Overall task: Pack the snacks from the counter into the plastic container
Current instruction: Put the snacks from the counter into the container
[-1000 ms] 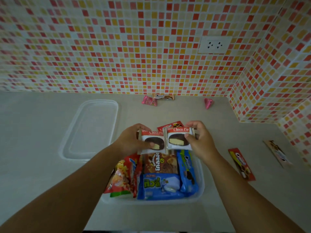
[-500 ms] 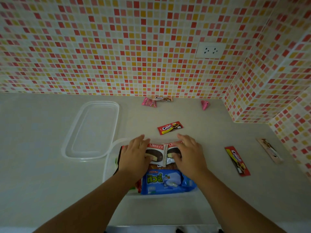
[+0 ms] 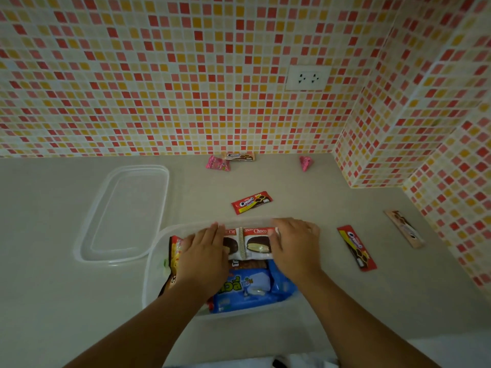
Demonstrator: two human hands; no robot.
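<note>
The clear plastic container (image 3: 152,261) sits at the counter's front with several snack packs in it, among them a blue pack (image 3: 247,290) and a yellow-red bag (image 3: 175,251). Two joined Choco Pie packs (image 3: 259,243) lie across its far end on top of the others. My left hand (image 3: 204,256) lies flat on the left pack and my right hand (image 3: 295,245) flat on the right one, both pressing down. A red Cream-O pack (image 3: 252,202) lies on the counter just beyond the container.
The container's clear lid (image 3: 125,211) rests to the left. A red bar (image 3: 356,247) and a beige bar (image 3: 403,229) lie to the right. By the tiled back wall are two pink candies (image 3: 217,163) (image 3: 305,163) and a small beige pack (image 3: 240,156).
Both hands came down from holding the Choco Pie packs upright above the container to laying them flat inside it. The red Cream-O pack behind them is now uncovered.
</note>
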